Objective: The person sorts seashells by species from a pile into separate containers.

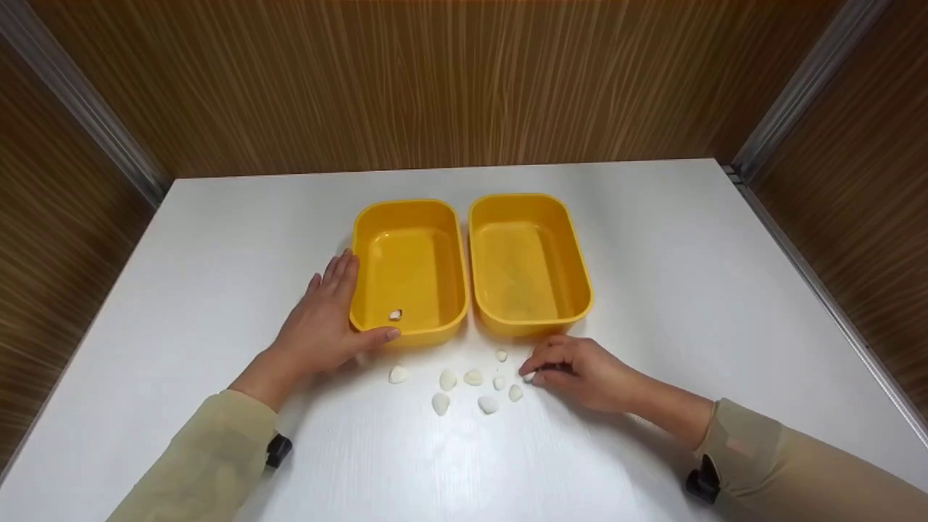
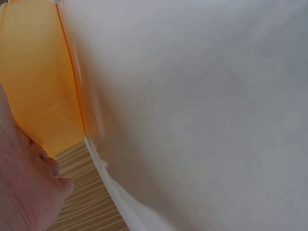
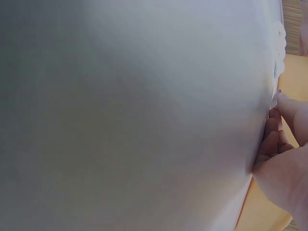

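Observation:
My left hand (image 1: pixel 322 326) rests against the left yellow container (image 1: pixel 465 308), its straight fingers along the left wall and its thumb at the front rim. A small white shell with a dark edge (image 1: pixel 395 315) lies inside, near the front. With thumb and forefinger, my right hand (image 1: pixel 591 373) pinches a small white shell (image 1: pixel 530 377) low over the table, just in front of the right yellow container (image 1: pixel 533 330). Several more white shells lie loose to the left of that hand, among them a larger shell (image 1: pixel 488 404) and a small shell (image 1: pixel 502 355).
Both containers stand side by side on the white table (image 1: pixel 674 268). A brown wood-grain panel (image 1: pixel 449 87) rises behind the table, with similar panels at left and right. One shell (image 1: pixel 398 374) lies apart from the others, close to my left thumb.

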The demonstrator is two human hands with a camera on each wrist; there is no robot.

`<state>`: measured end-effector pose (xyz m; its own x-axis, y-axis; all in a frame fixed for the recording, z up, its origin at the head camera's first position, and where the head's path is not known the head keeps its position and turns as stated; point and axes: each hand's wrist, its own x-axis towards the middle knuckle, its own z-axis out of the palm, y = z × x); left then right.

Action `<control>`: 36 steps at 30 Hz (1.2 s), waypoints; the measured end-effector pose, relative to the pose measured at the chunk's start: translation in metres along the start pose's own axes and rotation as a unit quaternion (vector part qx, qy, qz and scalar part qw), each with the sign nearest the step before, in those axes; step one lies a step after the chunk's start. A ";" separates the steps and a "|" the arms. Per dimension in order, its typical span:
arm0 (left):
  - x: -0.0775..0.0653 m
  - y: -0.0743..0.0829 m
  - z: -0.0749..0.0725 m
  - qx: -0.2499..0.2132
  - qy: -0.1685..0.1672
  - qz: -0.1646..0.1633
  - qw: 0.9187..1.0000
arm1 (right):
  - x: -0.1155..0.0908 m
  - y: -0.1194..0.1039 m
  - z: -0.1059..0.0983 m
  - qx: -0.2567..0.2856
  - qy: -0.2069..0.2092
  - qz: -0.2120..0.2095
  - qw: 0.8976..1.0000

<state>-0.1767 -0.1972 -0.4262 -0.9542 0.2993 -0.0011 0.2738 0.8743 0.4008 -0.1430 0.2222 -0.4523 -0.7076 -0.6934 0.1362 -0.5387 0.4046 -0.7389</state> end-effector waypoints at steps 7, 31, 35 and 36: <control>0.001 0.000 -0.001 0.000 -0.001 -0.005 1.000 | 0.000 -0.002 0.000 -0.002 -0.004 0.002 1.000; 0.000 0.000 -0.001 0.007 -0.001 -0.006 1.000 | 0.002 -0.009 -0.002 -0.028 -0.032 0.009 0.999; 0.001 0.001 -0.001 0.008 0.000 -0.007 1.000 | 0.003 -0.010 -0.002 -0.039 -0.037 0.005 0.999; 0.001 0.001 -0.001 0.008 0.000 -0.007 1.000 | 0.003 -0.010 -0.002 -0.040 -0.039 0.004 0.998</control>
<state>-0.1771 -0.1965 -0.4248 -0.9579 0.2871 -0.0068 0.2624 0.8847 0.3854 -0.1405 0.2175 -0.4429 -0.6766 -0.7324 0.0765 -0.5698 0.4549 -0.6844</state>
